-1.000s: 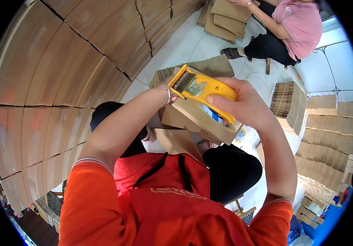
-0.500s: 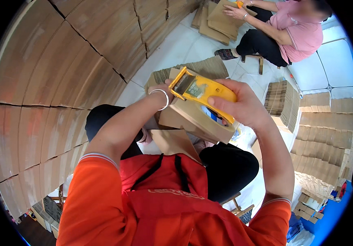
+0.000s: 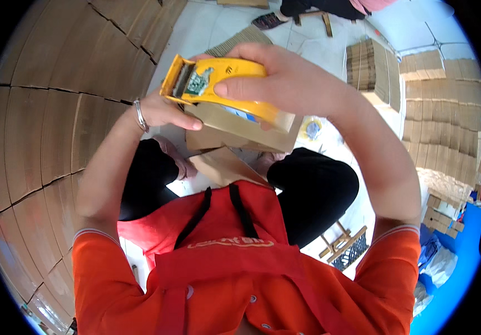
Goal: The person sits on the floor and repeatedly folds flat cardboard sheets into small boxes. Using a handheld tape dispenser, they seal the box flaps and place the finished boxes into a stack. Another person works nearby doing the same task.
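A yellow handheld tape dispenser (image 3: 202,84) lies tilted across a brown cardboard box (image 3: 226,133) in front of me. My right hand (image 3: 293,84) is wrapped round the dispenser's right end, thumb on top. A patch of blue shows below its body. My left hand (image 3: 165,110) grips the left end of the box, its thumb stretched along the near side. Its other fingers are mostly hidden behind the dispenser's head. A cardboard piece (image 3: 226,164) slopes between my knees, just below the box; whether it is joined to the box, I cannot tell.
Cardboard boxes are stacked like a wall (image 3: 39,128) on the left. Bundled flat cardboard (image 3: 374,72) stands at right, with more stacks (image 3: 444,111) beyond. A clear tape roll (image 3: 312,128) lies on the floor. A seated person's shoe (image 3: 268,21) shows at the top.
The dispenser, box and both hands now appear further left and higher in the view. My left thumb has come into sight. The whole view has shifted, leaving only the other person's lower part visible.
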{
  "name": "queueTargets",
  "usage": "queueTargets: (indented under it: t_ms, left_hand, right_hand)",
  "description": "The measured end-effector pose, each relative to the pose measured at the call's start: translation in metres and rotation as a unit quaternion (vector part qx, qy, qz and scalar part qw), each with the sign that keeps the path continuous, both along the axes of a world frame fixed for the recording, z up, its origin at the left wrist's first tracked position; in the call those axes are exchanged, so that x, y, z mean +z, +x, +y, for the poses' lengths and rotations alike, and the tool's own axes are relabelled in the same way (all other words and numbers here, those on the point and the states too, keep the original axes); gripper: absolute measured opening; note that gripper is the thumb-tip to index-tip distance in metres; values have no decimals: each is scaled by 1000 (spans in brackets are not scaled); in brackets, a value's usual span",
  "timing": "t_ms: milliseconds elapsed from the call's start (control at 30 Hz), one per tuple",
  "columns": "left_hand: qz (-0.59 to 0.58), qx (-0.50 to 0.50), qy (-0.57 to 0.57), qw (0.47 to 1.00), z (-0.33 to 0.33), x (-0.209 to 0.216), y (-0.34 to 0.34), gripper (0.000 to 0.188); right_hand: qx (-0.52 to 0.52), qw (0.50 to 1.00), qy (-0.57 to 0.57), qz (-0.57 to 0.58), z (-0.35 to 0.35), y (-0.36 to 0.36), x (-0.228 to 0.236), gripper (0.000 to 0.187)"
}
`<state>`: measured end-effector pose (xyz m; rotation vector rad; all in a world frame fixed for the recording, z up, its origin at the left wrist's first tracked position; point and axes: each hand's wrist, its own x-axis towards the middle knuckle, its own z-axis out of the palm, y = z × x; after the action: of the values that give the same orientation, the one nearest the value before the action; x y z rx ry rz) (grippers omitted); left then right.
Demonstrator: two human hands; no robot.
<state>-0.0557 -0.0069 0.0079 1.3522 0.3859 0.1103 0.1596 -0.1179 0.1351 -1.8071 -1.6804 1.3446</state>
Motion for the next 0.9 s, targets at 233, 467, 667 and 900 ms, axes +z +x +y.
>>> queueTargets:
  t_ms: [233, 467, 667, 900]
  left_hand:
    - [3, -1, 142, 990, 7, -5, 5, 124]
    - [185, -58, 626, 755, -18, 56, 35, 131]
    - [-33, -147, 654, 741, -67, 32, 99, 123]
    - [-6, -197, 708, 679, -64, 36, 103, 104]
  right_hand:
    - [-97, 984, -118, 91, -102, 93, 9, 59]
    - [-133, 982, -52, 119, -137, 114, -21, 59]
    - [-153, 981, -45, 111, -147, 121, -21, 65]
    - [-214, 970, -107, 48, -221, 179, -21, 69]
